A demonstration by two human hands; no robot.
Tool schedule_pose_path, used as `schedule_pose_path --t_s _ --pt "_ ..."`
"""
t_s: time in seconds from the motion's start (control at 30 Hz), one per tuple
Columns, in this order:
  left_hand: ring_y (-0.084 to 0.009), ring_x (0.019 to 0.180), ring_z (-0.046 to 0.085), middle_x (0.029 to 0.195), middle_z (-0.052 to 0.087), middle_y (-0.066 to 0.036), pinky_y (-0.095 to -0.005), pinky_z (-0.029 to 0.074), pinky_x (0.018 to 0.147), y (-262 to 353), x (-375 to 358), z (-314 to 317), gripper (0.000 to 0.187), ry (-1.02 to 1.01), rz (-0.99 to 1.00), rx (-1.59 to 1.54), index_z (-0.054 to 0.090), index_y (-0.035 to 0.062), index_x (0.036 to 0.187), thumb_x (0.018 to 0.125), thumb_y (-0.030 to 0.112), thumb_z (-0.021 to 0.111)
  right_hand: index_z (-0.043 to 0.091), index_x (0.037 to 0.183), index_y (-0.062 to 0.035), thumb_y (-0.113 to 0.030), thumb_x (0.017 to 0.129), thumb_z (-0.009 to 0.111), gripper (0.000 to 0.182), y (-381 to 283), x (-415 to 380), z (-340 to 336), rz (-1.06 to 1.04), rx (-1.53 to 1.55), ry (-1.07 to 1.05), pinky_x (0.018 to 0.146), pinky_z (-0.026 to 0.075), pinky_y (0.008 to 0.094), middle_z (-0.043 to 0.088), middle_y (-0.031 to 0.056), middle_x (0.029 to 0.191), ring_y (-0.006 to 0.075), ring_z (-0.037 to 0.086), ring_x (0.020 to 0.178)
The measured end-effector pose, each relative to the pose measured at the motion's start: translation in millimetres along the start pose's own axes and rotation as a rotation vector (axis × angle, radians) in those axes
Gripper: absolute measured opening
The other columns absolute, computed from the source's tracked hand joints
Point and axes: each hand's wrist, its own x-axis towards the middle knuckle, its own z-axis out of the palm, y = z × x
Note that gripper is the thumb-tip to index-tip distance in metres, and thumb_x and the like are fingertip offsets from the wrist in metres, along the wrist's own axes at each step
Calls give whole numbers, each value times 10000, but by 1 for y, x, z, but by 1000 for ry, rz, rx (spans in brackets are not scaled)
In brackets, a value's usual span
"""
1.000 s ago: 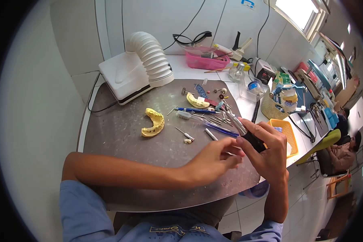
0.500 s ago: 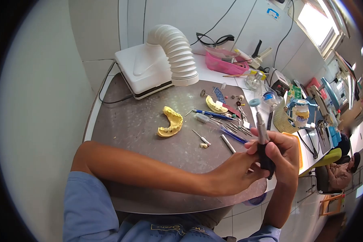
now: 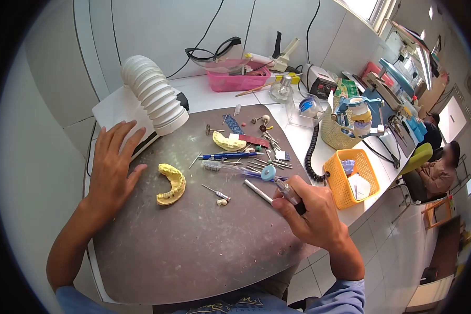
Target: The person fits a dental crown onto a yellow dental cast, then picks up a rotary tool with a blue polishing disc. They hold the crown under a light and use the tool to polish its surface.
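Note:
My right hand (image 3: pixel 316 212) is wrapped round a rotary handpiece (image 3: pixel 288 192), a dark and silver one. A pale blue disc-shaped wheel (image 3: pixel 268 173) is fitted at its tip, above the tools on the mat. My left hand (image 3: pixel 112 170), open with fingers spread, is at the front of a white box (image 3: pixel 112 107) with a ribbed white hose (image 3: pixel 152 94). To its right lies a yellow horseshoe-shaped dental model (image 3: pixel 177 189). Farther right are a small thin-tipped instrument (image 3: pixel 217 192), a little cream tooth piece (image 3: pixel 222 202) and a white rod (image 3: pixel 258 191).
A second yellow dental model (image 3: pixel 226 141), a blue pen (image 3: pixel 225 156) and several burs lie on the grey mat (image 3: pixel 193 251). A pink basket (image 3: pixel 235 81) stands behind. At right are an orange basket (image 3: pixel 345 201), a coiled cord (image 3: pixel 313 157) and an articulator (image 3: pixel 357 118). A person (image 3: pixel 439 170) sits beyond.
My left hand has let go of the handpiece and moved left to the white box, fingers spread. My right hand has brought the handpiece left over the mat. The view has shifted right.

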Motion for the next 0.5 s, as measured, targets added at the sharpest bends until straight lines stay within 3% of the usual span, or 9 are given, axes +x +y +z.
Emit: schedule_pose_path --t_s 0.03,0.27,0.37,0.5 --pt "-309 1407 305 1503 344 -107 -511 194 1198 -6 -1 5 807 -120 -51 9 401 107 1441 736 126 792 550 899 -35 -231 904 693 243 -2 0 -1 9 -7 -22 467 422 354 587 115 606 262 571 484" --pt "-314 1451 235 1548 297 -84 -551 192 1186 -12 4 27 845 -151 -138 81 355 147 1478 754 174 790 549 823 -28 -188 885 707 232 3 -1 -2 77 7 24 462 399 340 540 104 573 239 532 459" --pt "-319 1457 222 1561 275 -70 -571 215 1172 -19 9 35 821 -112 -156 92 351 165 1481 778 195 775 557 797 -18 -151 870 713 218 8 -3 1 87 -1 80 472 392 319 524 90 565 224 521 461" --pt "-352 1420 305 1545 328 -83 -532 327 1132 -31 15 42 819 -92 -131 168 367 166 1472 769 230 783 578 802 -8 -145 854 732 213 8 -5 3 83 -2 57 483 406 292 575 89 594 175 544 479"
